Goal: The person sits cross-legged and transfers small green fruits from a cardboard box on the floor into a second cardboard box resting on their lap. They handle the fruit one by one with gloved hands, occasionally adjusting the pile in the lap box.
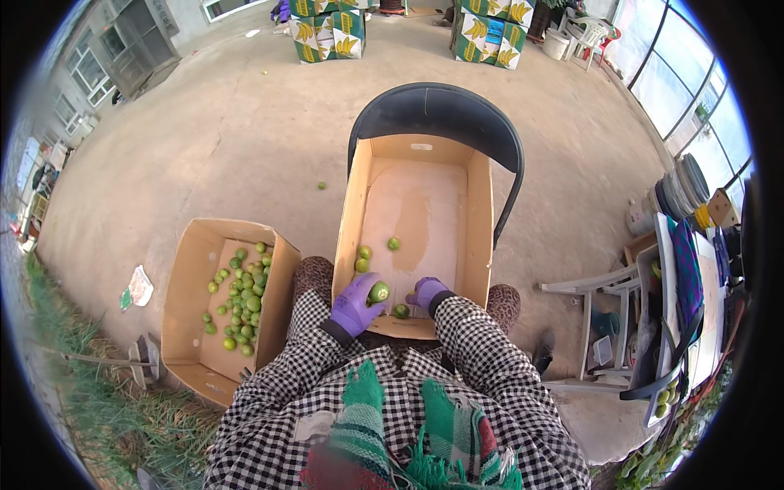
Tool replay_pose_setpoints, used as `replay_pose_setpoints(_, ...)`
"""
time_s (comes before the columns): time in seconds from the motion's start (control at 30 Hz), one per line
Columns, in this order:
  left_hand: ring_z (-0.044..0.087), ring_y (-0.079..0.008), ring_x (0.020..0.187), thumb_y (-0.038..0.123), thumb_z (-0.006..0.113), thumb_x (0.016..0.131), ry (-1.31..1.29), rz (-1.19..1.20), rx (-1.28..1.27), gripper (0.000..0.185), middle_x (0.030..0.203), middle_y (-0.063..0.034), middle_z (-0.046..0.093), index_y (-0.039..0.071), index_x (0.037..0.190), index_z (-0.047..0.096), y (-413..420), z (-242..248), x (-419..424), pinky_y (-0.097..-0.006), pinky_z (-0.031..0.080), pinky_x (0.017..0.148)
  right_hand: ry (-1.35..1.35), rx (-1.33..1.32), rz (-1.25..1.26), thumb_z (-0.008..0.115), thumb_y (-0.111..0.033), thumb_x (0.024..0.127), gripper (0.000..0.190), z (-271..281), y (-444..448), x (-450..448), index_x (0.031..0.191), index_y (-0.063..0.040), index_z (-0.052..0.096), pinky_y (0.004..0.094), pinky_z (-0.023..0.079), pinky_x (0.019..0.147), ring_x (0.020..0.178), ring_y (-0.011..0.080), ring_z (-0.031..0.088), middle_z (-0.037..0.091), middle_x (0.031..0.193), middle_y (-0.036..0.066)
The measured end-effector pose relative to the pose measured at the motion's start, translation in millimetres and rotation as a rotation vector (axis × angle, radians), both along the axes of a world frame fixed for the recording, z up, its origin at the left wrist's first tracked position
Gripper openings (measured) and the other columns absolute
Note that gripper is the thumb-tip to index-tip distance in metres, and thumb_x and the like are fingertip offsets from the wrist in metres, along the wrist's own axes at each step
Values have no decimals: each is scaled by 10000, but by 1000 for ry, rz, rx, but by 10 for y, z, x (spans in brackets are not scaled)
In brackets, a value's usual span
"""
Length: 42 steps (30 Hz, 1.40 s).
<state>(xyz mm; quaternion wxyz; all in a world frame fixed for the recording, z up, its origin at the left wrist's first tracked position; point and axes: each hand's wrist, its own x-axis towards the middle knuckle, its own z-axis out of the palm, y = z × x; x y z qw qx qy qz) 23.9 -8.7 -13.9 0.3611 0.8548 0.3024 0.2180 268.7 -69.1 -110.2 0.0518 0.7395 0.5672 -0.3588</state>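
Observation:
My left hand (357, 305), in a purple glove, is closed around a round green fruit (380, 291) with a pale spot, over the near left part of a cardboard box (482, 214). My right hand (426, 291), gloved alike, is curled in the same box; its fingertips are partly hidden, and whether it holds anything I cannot tell. Between the hands, a green fruit (401, 311) lies on the box floor. Another green fruit (394, 244) lies farther in, and two yellow-green fruits (364, 258) rest by the left wall. The box stands in front of a black chair back (429, 107).
A second cardboard box (184, 306) at the left holds many green fruits (248, 294). One green fruit (321, 185) lies on the concrete floor. Stacked banana cartons (329, 38) stand far ahead. A grey stand (588, 331) with a cluttered top is at the right; grass (122, 404) borders the near left.

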Motion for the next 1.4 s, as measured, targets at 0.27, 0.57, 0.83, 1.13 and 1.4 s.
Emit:
replay_pose_setpoints(0.27, 584, -402, 1135, 123, 767, 823, -226, 643, 264, 590, 1261, -235, 594, 12, 1358, 545, 843, 150, -867, -443, 483, 1009, 34, 66, -63, 618, -511, 862, 561, 102, 57, -94, 1127, -28, 723, 480, 524, 955, 1078, 405, 666, 706, 1137, 245)
replay_pose_setpoints(0.57, 607, -404, 1175, 227, 785, 810, 442, 923, 87, 554, 1249, -250, 650, 36, 1301, 615, 1361, -751, -2131, -450, 484, 1017, 65, 91, -27, 630, -513, 854, 565, 90, 32, -99, 1125, -26, 722, 476, 526, 941, 1051, 407, 676, 709, 1110, 255)
replay_pose_setpoints(0.83, 643, -384, 1147, 260, 741, 861, 567, 816, -211, 418, 1213, -222, 689, 59, 1222, 676, 1534, -1052, -2288, -437, 504, 995, 91, 63, -23, 645, -509, 847, 569, 89, -4, -87, 1133, -24, 722, 471, 531, 933, 1037, 408, 679, 709, 1103, 258)
replay_pose_setpoints(1.13, 594, -410, 1121, 179, 664, 901, -38, 784, 405, 360, 1186, -219, 661, 9, 1218, 651, 1229, -310, -1455, -481, 465, 996, 107, 150, -54, 606, -545, 900, 604, 137, 14, -90, 1182, -20, 709, 440, 536, 946, 1087, 338, 685, 708, 1164, 225)
replay_pose_setpoints(1.4, 598, -424, 1154, 246, 708, 894, 59, 38, 85, 590, 1258, -238, 620, 18, 1398, 505, 180, 263, -70, -471, 480, 1010, 1359, -48, -617, 692, -305, 968, 487, 461, 58, -175, 1304, 34, 596, 431, 553, 991, 1095, 284, 687, 687, 1207, 167)
